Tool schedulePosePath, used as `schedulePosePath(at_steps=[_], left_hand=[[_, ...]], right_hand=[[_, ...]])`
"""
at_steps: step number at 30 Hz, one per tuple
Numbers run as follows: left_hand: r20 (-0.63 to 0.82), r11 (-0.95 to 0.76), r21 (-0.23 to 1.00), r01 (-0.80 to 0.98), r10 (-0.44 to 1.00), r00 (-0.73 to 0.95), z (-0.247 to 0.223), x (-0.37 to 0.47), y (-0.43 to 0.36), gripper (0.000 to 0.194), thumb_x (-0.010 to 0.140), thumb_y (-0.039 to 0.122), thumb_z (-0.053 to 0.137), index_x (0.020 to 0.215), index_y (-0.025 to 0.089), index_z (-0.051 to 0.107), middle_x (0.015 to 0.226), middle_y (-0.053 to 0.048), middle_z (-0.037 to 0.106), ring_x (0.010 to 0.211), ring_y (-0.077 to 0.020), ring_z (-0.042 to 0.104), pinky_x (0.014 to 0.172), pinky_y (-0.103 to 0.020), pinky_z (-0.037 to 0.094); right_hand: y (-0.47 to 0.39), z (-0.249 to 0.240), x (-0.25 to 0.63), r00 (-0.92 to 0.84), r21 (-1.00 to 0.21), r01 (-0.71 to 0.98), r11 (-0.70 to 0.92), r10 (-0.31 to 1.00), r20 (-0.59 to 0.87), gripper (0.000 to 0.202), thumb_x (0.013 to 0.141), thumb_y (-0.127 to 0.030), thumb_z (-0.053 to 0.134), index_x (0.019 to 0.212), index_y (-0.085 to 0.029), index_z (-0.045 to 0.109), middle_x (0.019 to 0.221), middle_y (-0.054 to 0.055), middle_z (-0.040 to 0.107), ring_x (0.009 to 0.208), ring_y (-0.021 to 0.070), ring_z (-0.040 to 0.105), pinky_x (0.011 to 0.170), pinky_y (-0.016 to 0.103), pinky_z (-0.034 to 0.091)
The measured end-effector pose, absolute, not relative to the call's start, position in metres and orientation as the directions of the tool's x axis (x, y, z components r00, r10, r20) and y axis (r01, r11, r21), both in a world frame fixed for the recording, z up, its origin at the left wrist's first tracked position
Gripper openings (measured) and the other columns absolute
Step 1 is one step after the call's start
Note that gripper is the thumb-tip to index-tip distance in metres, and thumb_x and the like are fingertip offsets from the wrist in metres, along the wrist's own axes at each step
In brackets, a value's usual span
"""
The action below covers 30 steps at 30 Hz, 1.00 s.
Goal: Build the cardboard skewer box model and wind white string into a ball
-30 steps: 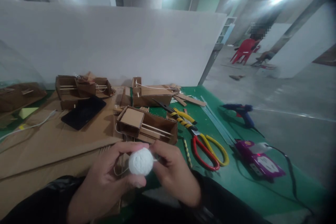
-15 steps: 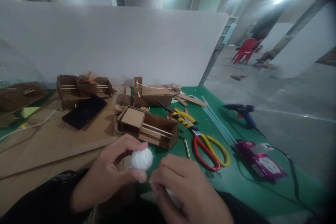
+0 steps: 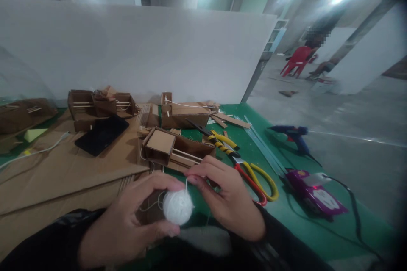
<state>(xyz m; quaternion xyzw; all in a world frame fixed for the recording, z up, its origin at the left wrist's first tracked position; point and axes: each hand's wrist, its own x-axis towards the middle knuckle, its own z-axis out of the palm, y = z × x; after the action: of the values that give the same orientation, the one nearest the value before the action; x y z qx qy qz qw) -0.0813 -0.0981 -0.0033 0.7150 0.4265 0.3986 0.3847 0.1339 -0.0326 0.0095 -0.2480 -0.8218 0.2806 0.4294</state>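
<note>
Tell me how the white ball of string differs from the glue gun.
The ball of string is white and round; the glue gun is mostly blue, with a long nozzle and an angled handle.
The ball of string is gripped by the left hand, while the glue gun lies untouched on the green table.
Both have a strand leading off: thread up to the right hand from the ball, a dark cord from the gun.

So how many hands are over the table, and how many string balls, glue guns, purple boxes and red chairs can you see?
Left hand and right hand: 2
String ball: 1
Glue gun: 1
Purple box: 1
Red chair: 1
Total: 6
</note>
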Motion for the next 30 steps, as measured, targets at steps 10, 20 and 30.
schedulePosePath(at_steps=[10, 20, 30], left_hand=[[0.265, -0.333, 0.88, 0.339, 0.936, 0.23, -0.013, -0.083, -0.104, 0.041, 0.089, 0.031, 0.069, 0.123, 0.042, 0.05, 0.126, 0.004, 0.063, 0.11, -0.017, 0.062, 0.089, -0.024, 0.051], [0.316, -0.444, 0.763, 0.469, 0.89, 0.328, -0.004, -0.083, -0.092, 0.042, 0.093, 0.029, 0.063, 0.133, 0.034, 0.054, 0.127, -0.005, 0.06, 0.117, -0.0241, 0.057, 0.097, -0.032, 0.047], [0.1, -0.241, 0.898, 0.367, 0.927, 0.363, -0.004, -0.085, -0.098, 0.045, 0.086, 0.031, 0.072, 0.126, 0.032, 0.051, 0.118, -0.003, 0.063, 0.105, -0.0201, 0.063, 0.091, -0.027, 0.05]], right_hand=[[-0.046, -0.013, 0.12, -0.618, -0.775, 0.229, 0.59, 0.703, 0.352, 0.017, 0.09, -0.013, 0.057, 0.081, -0.017, 0.071, 0.078, 0.003, 0.059, 0.073, 0.0143, 0.056, 0.064, 0.025, 0.039], [-0.073, 0.019, 0.132, -0.657, -0.554, 0.301, 0.776, 0.59, 0.469, 0.014, 0.082, -0.006, 0.049, 0.074, -0.017, 0.055, 0.07, 0.0, 0.057, 0.066, 0.0122, 0.048, 0.058, 0.026, 0.031], [-0.043, 0.026, 0.139, -0.593, -0.537, 0.148, 0.83, 0.509, 0.624, 0.011, 0.094, -0.015, 0.056, 0.094, -0.014, 0.067, 0.076, 0.003, 0.058, 0.066, 0.0121, 0.051, 0.057, 0.023, 0.039]])
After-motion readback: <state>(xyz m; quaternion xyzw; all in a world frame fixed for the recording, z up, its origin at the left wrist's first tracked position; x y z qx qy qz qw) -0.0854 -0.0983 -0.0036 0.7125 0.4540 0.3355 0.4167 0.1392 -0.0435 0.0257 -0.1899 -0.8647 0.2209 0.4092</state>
